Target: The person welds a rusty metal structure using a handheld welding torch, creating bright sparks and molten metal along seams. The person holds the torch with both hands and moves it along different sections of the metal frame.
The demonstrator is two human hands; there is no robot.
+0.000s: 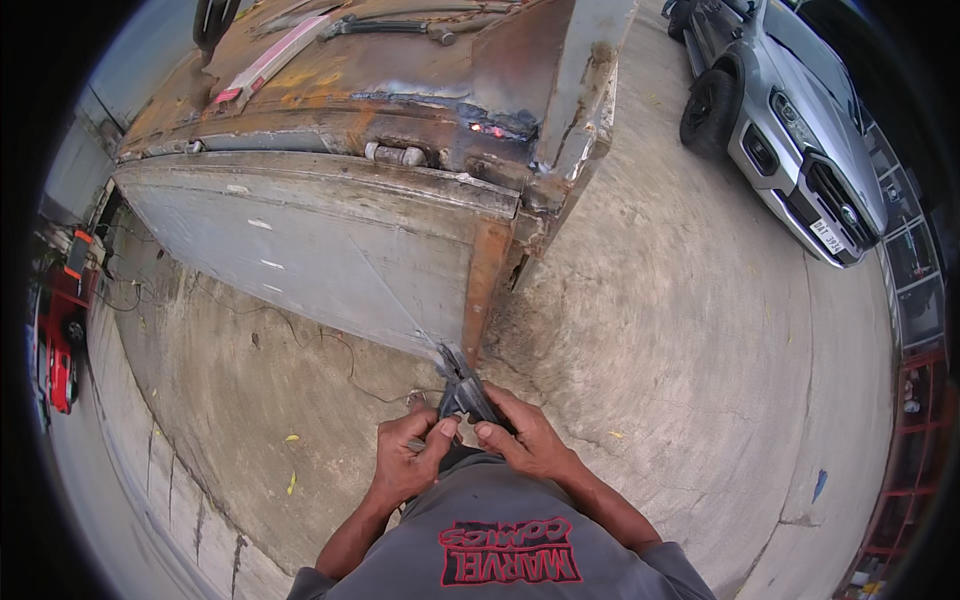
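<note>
A dark welding electrode holder (462,385) is in front of my body, with a thin welding rod (392,290) sticking out of its jaws up and to the left. My right hand (525,437) is wrapped round the holder's right side, thumb bent inward. My left hand (412,452) is closed against its lower left side, thumb and fingers pressed together; the exact spot they grip is partly hidden. Beyond the holder stands a large rusty metal body with a grey panel (330,245). A weld seam (490,130) along its top edge still glows red in spots.
On the rusty top lie a hammer (385,27) and a long pink-and-white box (270,62). A cable (350,365) runs over the concrete floor (660,330) at the left. A silver pickup (790,120) is parked at the far right, a red vehicle (62,350) at the far left.
</note>
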